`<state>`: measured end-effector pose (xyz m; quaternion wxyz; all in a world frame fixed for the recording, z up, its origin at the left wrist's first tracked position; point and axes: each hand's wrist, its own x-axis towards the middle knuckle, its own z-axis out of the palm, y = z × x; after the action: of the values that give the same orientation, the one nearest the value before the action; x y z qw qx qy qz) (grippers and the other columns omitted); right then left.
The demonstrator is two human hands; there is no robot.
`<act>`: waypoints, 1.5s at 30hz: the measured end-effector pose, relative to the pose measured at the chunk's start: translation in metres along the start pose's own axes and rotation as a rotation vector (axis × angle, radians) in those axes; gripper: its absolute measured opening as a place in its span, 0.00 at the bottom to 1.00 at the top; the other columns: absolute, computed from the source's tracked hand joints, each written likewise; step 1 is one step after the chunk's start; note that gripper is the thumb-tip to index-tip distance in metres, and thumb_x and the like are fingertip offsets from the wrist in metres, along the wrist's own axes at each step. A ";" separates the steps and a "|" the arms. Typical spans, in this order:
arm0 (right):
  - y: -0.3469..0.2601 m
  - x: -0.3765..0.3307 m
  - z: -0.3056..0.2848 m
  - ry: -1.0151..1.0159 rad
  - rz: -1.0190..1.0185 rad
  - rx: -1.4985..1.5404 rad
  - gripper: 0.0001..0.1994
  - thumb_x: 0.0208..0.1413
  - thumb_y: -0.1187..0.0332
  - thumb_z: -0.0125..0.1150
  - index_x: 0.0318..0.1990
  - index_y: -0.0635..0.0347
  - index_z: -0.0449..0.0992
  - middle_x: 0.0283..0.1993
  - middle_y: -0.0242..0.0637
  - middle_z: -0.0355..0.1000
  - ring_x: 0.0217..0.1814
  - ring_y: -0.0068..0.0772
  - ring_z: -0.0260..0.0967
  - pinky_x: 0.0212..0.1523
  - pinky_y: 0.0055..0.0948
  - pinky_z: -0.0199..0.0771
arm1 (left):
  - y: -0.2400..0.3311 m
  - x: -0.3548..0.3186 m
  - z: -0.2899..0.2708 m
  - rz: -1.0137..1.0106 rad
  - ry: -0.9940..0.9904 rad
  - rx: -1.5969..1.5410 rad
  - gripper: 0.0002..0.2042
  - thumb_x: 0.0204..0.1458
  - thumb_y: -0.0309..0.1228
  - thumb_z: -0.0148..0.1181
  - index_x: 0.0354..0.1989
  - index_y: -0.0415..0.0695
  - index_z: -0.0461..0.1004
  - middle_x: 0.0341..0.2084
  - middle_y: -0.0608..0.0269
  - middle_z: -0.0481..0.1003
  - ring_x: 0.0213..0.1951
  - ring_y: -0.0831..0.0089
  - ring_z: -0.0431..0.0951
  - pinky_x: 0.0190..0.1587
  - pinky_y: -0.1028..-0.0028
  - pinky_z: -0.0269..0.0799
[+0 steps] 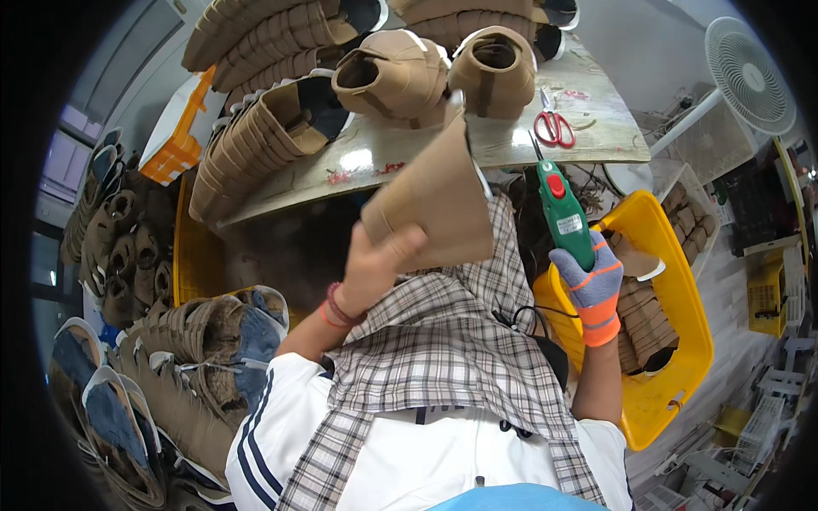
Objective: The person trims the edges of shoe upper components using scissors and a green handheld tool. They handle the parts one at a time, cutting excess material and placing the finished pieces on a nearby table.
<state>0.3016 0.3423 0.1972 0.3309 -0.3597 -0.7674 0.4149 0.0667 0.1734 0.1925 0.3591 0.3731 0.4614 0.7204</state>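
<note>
- Fingers of the left hand (375, 264) are closed around the lower edge of a tan shoe upper (434, 200), thumb pressed on its near face, so the piece stands raised and tilted in front of the worktable (596, 128).
- Fingers of the right hand (592, 285), in a grey and orange work glove, are wrapped tight around the handle of a green hand tool (562, 209) with a red button; its thin metal tip points up toward the near edge of the worktable.
- Relative to the worktable, the shoe upper is held just off the near edge, toward the left half, with its top corner overlapping the tabletop in this view.
- Red-handled scissors (554, 126) lie on the worktable, just beyond the tool's tip.
- Two finished tan uppers (443, 72) sit on the worktable behind the held piece, and rows of stacked uppers (264, 136) cover its left part.
- A yellow crate (673, 289) stands below the right end of the worktable, beside the gloved hand, with more tan pieces inside.
- A white fan (750, 77) stands off the right end of the worktable.
- A checked cloth (443, 341) covers the lap, below the near edge of the worktable.
</note>
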 end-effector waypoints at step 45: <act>0.014 -0.037 0.038 -0.276 -0.007 0.214 0.25 0.35 0.66 0.76 0.44 0.65 0.75 0.33 0.38 0.77 0.32 0.24 0.74 0.35 0.23 0.74 | -0.004 0.006 -0.014 -0.139 0.095 -0.389 0.19 0.60 0.28 0.49 0.59 0.37 0.61 0.52 0.56 0.69 0.53 0.67 0.71 0.55 0.65 0.70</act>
<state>0.2941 0.3016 0.1602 0.2603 -0.2596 -0.7582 0.5385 0.0520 0.1744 0.1862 0.4509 0.2295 0.3546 0.7863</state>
